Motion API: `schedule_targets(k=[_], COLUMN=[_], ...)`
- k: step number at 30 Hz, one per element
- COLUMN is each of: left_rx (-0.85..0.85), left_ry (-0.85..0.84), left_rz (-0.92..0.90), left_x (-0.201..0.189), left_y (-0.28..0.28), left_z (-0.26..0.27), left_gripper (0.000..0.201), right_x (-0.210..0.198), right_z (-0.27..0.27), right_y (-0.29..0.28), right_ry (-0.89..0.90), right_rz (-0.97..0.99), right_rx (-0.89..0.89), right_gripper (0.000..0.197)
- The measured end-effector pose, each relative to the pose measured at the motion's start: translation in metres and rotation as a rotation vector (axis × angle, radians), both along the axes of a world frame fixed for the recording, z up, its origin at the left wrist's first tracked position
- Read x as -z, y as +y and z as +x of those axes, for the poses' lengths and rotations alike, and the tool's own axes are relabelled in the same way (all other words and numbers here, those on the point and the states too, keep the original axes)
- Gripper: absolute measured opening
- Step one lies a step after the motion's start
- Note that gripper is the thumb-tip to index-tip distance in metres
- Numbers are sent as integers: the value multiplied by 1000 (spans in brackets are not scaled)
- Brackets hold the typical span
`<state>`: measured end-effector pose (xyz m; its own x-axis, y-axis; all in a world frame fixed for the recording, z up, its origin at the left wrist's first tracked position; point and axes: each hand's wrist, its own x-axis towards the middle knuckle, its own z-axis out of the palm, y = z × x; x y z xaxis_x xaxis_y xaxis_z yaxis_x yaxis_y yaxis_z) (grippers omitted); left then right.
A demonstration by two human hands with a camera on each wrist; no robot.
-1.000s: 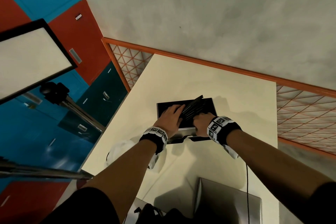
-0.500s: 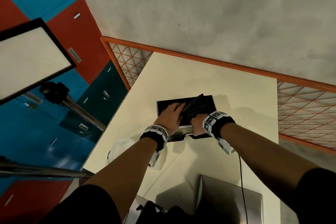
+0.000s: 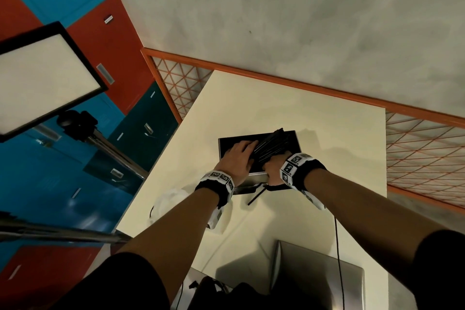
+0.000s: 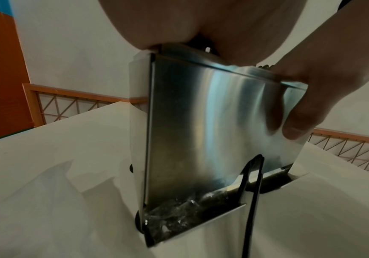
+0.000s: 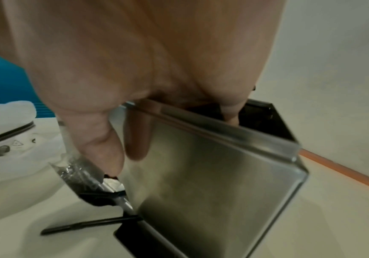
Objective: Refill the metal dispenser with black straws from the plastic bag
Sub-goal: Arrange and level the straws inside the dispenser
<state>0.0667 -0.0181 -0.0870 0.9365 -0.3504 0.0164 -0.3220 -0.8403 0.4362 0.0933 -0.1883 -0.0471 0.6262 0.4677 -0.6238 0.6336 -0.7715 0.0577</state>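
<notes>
The metal dispenser (image 3: 254, 179) stands open-topped in the middle of the cream table (image 3: 327, 148). A bundle of black straws (image 3: 271, 145) lies slanted in its top opening. My left hand (image 3: 237, 158) rests on the left of the opening, its fingers laid straight against the bundle. My right hand (image 3: 273, 168) grips the near rim, thumb (image 5: 104, 144) down the steel front (image 5: 212, 174) and fingers inside. One loose straw (image 3: 254, 196) (image 4: 253, 200) pokes out of the bottom slot onto the table. The white plastic bag (image 3: 168, 202) lies near the left edge. Crinkled clear plastic (image 4: 179, 214) sits in the bottom tray.
A closed grey laptop (image 3: 317, 282) lies near me, with a thin black cable (image 3: 337, 241) beside it. An orange railing (image 3: 302, 83) runs along the table's far side. A light panel on a tripod (image 3: 42, 78) stands to the left, off the table.
The straw bundle has sunk lower into the opening. My right hand has shifted slightly left along the near rim. A single straw now sticks out of the bottom slot.
</notes>
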Motion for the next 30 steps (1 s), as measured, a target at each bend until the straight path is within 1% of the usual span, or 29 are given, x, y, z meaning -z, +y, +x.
schedule_targets(k=[5, 8, 11, 15, 21, 25, 30], left_rx=[2, -3, -8, -25, -17, -14, -8], left_ry=[3, 4, 6, 1, 11, 4, 6], left_rz=[-3, -6, -4, -17, -3, -10, -1], left_x=[-1, 0, -1, -2, -2, -1, 0], left_y=[0, 0, 0, 0, 0, 0, 0], left_z=[0, 0, -1, -1, -1, -1, 0], left_gripper=[59, 59, 60, 60, 59, 59, 59], right_x=[-3, -5, -1, 2, -5, -9, -13], right_z=[1, -1, -1, -1, -5, -3, 4], right_y=[3, 1, -1, -7, -9, -3, -1], right_ry=[6, 1, -10, -67, -159, -99, -17], right_rz=[-46, -31, -31, -12, -31, -81, -173], right_rx=[-6, -27, -11, -27, -96, -69, -104], right_gripper=[21, 17, 20, 31, 32, 32, 30])
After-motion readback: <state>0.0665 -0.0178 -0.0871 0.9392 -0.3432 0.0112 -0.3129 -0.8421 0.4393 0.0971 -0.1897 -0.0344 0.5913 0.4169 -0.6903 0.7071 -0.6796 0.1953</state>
